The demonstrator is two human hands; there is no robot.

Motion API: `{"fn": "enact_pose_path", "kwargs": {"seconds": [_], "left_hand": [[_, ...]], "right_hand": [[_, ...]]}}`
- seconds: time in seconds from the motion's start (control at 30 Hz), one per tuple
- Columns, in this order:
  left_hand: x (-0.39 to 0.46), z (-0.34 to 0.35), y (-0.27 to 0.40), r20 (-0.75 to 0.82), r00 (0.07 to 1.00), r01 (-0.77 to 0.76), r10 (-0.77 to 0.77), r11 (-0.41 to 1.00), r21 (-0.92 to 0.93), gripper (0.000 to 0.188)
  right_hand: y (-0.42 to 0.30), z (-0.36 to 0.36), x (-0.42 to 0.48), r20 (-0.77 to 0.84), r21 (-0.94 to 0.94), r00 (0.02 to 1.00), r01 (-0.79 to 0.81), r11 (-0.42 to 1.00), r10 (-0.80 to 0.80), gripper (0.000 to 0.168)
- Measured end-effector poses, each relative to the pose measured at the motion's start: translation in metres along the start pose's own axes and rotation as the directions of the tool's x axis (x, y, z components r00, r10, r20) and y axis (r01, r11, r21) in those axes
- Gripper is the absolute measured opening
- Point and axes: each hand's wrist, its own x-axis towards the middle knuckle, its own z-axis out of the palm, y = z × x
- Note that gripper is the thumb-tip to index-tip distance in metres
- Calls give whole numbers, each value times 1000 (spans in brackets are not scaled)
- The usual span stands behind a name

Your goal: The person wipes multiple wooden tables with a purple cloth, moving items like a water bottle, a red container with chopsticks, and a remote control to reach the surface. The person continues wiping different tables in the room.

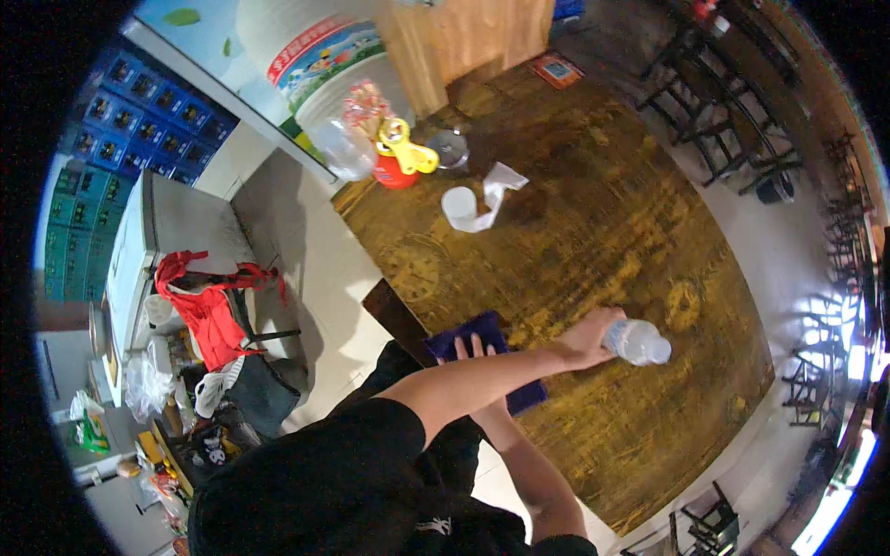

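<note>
My left arm crosses over my right. In my left hand [591, 339] is a clear plastic bottle [634, 342] with a white cap and a pale label. It looks roughly upright over the worn brown wooden table [598, 229]; whether its base touches the wood is hidden. Under the left forearm, my right hand [483, 375] presses flat on a dark purple cloth [480, 325], fingers spread. The cloth lies at the table's near edge, and the forearm covers part of it.
A white paper roll [459, 206] with a loose strip lies on the table. Beyond it stand a red container [396, 174], a yellow plastic item [409, 149], a glass ashtray [452, 149] and clear plastic cups [344, 149]. Left is a chair with a red garment [208, 316]; crates [149, 115] are stacked behind.
</note>
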Motion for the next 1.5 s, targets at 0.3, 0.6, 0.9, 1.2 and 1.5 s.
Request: {"fn": "enact_pose_path", "kwargs": {"seconds": [0.3,0.6,0.9,1.2,1.5], "left_hand": [[-76,-191,-37,-431,901,151,-59,971,183,46],[-9,-258,-43,-405,912,347,-65,647,679,52],[-30,-296,-55,-301,951,87,79,862,500,21],[-107,-355,-10,-332,938,218,-99,914,342,49],[63,-334,10,-325,831,553,-451,617,560,105]], "right_hand": [[-32,17,137,197,-705,980,130,697,16,54],[-47,2,136,183,-447,983,70,892,15,48],[-45,-1,135,194,-442,979,29,897,63,46],[-43,7,134,82,-480,997,40,877,-1,52],[-55,-2,138,190,-437,979,19,899,71,44]]}}
